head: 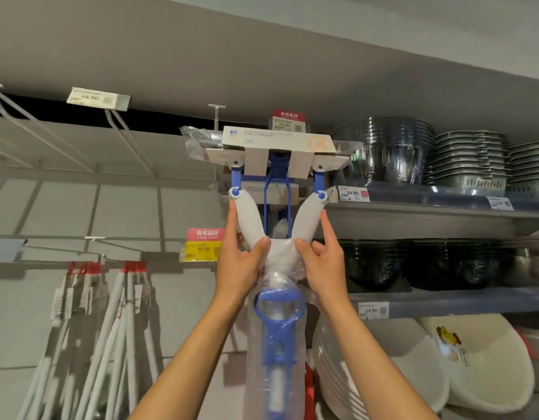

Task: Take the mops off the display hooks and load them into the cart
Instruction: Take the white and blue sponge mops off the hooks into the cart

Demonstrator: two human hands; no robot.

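Mop [277, 225] upright between left hand [239, 262] and right hand [321, 262], both gripping.

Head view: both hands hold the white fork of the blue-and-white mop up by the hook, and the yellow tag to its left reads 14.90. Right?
Not quite. In the head view the yellow tag reads 49.90; the 14.90 labels are the white ones on the shelves at right. The rest holds: the left hand and the right hand both hold the white fork of the mop up by the hook.

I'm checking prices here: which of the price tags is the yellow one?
The yellow price tag left of the left hand, under a pink header; the other tags are white.
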